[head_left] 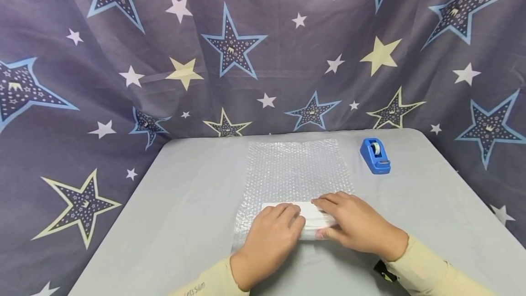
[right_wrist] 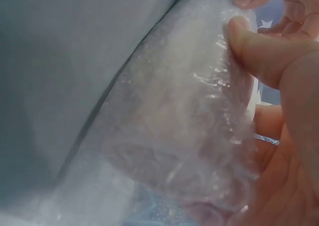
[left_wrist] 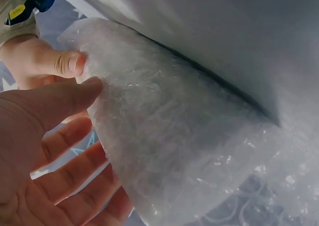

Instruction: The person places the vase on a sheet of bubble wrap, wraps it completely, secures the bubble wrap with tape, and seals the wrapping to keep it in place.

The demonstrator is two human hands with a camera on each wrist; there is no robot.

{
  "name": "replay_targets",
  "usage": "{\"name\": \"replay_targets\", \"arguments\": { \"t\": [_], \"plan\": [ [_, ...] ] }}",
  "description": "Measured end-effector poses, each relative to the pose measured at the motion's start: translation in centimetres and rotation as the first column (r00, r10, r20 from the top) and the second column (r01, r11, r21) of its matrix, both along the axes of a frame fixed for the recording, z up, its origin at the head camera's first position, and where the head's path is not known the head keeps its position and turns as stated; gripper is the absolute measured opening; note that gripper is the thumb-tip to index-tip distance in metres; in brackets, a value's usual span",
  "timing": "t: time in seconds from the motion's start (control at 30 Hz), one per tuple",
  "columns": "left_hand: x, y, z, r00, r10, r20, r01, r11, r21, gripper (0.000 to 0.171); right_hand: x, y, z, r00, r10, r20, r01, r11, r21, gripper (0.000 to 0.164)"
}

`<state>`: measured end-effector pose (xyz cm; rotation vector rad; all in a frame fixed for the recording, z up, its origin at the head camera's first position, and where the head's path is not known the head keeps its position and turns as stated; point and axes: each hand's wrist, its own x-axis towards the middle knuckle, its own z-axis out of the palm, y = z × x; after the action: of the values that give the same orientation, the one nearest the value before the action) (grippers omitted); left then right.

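Note:
A white, box-like item lies at the near end of a clear bubble wrap sheet, with bubble wrap folded over its near side. My left hand grips its left part, fingers over the top and thumb against the near face. From the right, my right hand holds the other part the same way, its thumb low on the front. In the right wrist view, the right thumb presses the bubble wrap. The wrap blurs what is inside.
A blue tape dispenser with a roll in it stands at the back right of the grey-covered table. Behind the table hangs a dark curtain with stars. A small black device is on the right sleeve.

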<state>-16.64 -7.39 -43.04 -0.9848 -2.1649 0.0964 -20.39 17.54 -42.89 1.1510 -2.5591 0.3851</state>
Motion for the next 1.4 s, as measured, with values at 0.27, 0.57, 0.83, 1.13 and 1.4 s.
{"name": "replay_targets", "arguments": {
  "t": [0.27,0.57,0.83,1.13,1.4],
  "plan": [
    [-0.6,-0.1,0.2,1.0,0.003,0.026,-0.004,1.0,0.027,0.009,-0.6,-0.1,0.4,0.999,0.012,0.047,-0.012,1.0,-0.006,0.068],
    [-1.1,-0.2,0.2,0.995,0.008,0.095,-0.01,1.0,0.023,0.027,-0.9,-0.1,0.5,0.993,-0.003,0.118,0.005,1.0,-0.011,0.068],
    [-1.6,-0.3,0.4,0.992,-0.009,0.128,0.004,0.999,0.04,0.025,-1.1,-0.3,0.7,0.986,-0.024,0.164,0.023,1.0,0.009,0.067],
    [-2.1,-0.5,0.7,0.979,-0.047,0.196,0.033,0.997,0.074,0.018,-1.0,-0.3,0.8,0.976,-0.043,0.211,0.04,0.999,0.021,0.067],
    [-2.6,-0.5,1.0,0.975,-0.064,0.211,0.05,0.996,0.073,0.014,-0.6,-0.2,0.9,0.983,-0.075,0.167,0.072,0.997,0.023,0.071]
  ]
}}
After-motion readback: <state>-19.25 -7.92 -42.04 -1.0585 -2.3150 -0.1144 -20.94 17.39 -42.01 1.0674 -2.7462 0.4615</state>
